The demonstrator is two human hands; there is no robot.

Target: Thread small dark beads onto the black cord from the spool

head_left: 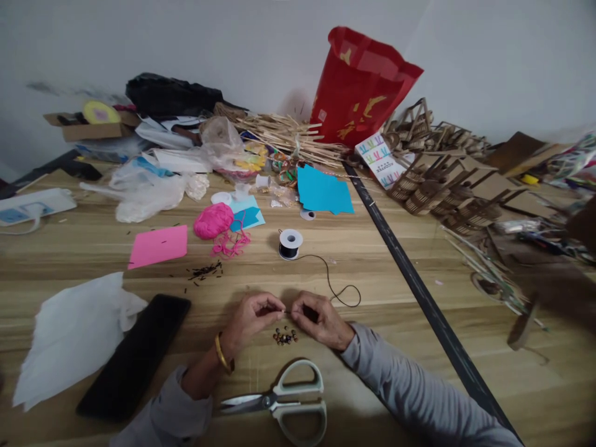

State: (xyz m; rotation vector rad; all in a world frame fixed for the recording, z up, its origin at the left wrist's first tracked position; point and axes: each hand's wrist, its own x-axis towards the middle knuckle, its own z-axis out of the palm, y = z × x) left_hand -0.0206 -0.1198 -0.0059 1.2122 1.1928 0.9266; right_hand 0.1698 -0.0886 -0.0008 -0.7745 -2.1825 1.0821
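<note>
My left hand point(251, 316), with a gold bracelet at the wrist, pinches thumb against finger. Facing it closely, my right hand point(322, 320) is closed in a pinch too. A short piece of black cord spans the small gap between the fingertips; whether a bead sits on it is too small to tell. From behind my right hand the cord point(328, 273) loops out and leads back to a white spool point(291, 242) wound with black. Several dark, shiny beads point(285, 337) lie just below my fingertips. Scissors point(279, 400) with pale handles rest nearer me, blades slightly apart.
A black phone point(135, 357) and white paper point(77, 335) lie left. Beyond are dark snippets point(205, 271), a pink sheet point(159, 246), pink yarn point(213, 221) and blue paper point(323, 189). A red bag point(361, 87) and small woven baskets point(428, 195) stand at the back and right.
</note>
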